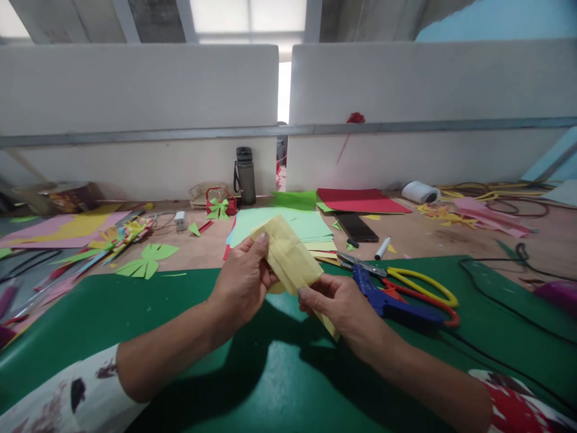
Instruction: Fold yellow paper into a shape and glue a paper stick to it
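Note:
A folded piece of yellow paper (291, 252) is held up above the green mat (279, 385), slanting from upper left to lower right. My left hand (243, 279) pinches its left edge, thumb on top. At its lower right part, my right hand (336, 300) grips the paper between thumb and fingers, and a strip of yellow shows below that hand. The fingertips behind the paper are hidden. Close to my right hand lie a blue glue gun (392, 307) and scissors (419, 285) with yellow and red handles.
Behind the paper lie light green sheets (311, 225), red paper (360, 200), a dark phone (356, 227) and a white marker (383, 248). A grey bottle (246, 177) stands near the partition (135, 90). Green paper petals (151, 258) are at left. A black cord (491, 307) crosses the right side.

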`<state>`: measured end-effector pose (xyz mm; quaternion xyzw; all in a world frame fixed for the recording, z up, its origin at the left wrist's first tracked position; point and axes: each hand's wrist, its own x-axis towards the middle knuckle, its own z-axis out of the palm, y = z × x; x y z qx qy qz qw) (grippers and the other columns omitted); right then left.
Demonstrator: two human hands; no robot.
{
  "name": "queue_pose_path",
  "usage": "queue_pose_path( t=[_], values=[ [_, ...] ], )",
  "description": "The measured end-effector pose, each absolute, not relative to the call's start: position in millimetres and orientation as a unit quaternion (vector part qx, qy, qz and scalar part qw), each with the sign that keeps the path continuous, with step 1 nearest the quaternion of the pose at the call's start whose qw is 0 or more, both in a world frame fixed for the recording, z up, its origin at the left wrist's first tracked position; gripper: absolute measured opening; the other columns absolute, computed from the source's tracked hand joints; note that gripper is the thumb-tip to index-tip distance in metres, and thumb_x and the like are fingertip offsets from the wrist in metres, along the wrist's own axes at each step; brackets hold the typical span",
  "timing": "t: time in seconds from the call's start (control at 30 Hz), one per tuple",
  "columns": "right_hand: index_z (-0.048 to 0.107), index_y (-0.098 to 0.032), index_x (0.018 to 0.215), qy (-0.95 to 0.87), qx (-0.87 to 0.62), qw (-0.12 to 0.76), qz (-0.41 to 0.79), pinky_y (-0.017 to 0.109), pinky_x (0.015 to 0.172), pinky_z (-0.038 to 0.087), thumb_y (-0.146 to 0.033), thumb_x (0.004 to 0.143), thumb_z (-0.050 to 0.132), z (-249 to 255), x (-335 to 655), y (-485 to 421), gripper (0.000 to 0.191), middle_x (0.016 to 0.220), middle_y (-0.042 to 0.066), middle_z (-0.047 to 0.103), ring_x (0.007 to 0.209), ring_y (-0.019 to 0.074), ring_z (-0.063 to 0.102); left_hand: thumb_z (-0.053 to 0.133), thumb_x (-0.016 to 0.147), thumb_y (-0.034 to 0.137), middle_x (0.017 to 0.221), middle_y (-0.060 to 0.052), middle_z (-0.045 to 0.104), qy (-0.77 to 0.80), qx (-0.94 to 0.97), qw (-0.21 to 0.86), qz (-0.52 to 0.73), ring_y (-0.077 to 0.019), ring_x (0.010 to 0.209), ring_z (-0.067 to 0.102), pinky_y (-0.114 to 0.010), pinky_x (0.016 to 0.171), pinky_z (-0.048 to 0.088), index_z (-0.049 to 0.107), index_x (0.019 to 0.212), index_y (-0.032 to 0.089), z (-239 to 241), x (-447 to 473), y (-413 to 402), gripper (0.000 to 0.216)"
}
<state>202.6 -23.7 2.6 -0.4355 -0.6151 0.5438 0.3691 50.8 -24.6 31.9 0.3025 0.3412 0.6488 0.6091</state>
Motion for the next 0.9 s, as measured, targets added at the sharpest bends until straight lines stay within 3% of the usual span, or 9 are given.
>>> queue_pose_path(
  t=[0.23, 0.37, 0.67, 0.9],
  values=[
    [0.052, -0.018, 0.05, -0.579, -0.461, 0.376, 0.557, 0.022, 0.043, 0.033, -0.039, 0.064, 0.069, 3.7, 203.4, -28.8, 0.031, 0.041, -0.004, 0.053, 0.039, 0.0078, 0.044, 0.041, 0.093, 0.02, 0.089, -0.006, 0.067, 0.325, 0.32, 0.606, 0.652, -0.0162, 0.082, 0.066, -0.034, 0.076, 0.056, 0.056, 0.101, 0.014, 32.3, 51.6, -26.8, 0.018],
    [0.06, -0.017, 0.065, -0.552, -0.459, 0.397, 0.571, 0.022, 0.045, 0.031, -0.036, 0.062, 0.071, 3.4, 202.4, -31.0, 0.023, 0.044, -0.005, 0.054, 0.041, 0.0079, 0.045, 0.041, 0.093, 0.02, 0.091, -0.006, 0.067, 0.321, 0.322, 0.601, 0.657, -0.0159, 0.082, 0.066, -0.034, 0.075, 0.056, 0.056, 0.103, 0.015, 33.5, 52.1, -27.6, 0.018],
    [0.065, -0.015, 0.095, -0.5, -0.415, 0.446, 0.615, 0.024, 0.056, 0.039, -0.037, 0.066, 0.073, -7.4, 203.0, -30.4, 0.037, 0.051, -0.004, 0.061, 0.05, 0.0098, 0.053, 0.04, 0.093, 0.019, 0.088, -0.007, 0.067, 0.336, 0.323, 0.579, 0.669, -0.0156, 0.078, 0.066, -0.032, 0.072, 0.057, 0.055, 0.104, 0.013, 37.7, 52.1, -28.2, 0.02],
    [0.067, -0.016, 0.077, -0.448, -0.38, 0.456, 0.669, 0.025, 0.06, 0.041, -0.031, 0.061, 0.078, -11.9, 200.0, -27.3, 0.025, 0.058, -0.003, 0.061, 0.054, 0.009, 0.054, 0.041, 0.093, 0.02, 0.088, -0.006, 0.066, 0.332, 0.33, 0.587, 0.66, -0.0141, 0.074, 0.065, -0.029, 0.068, 0.056, 0.055, 0.105, 0.014, 34.2, 51.7, -28.9, 0.019]
  ],
)
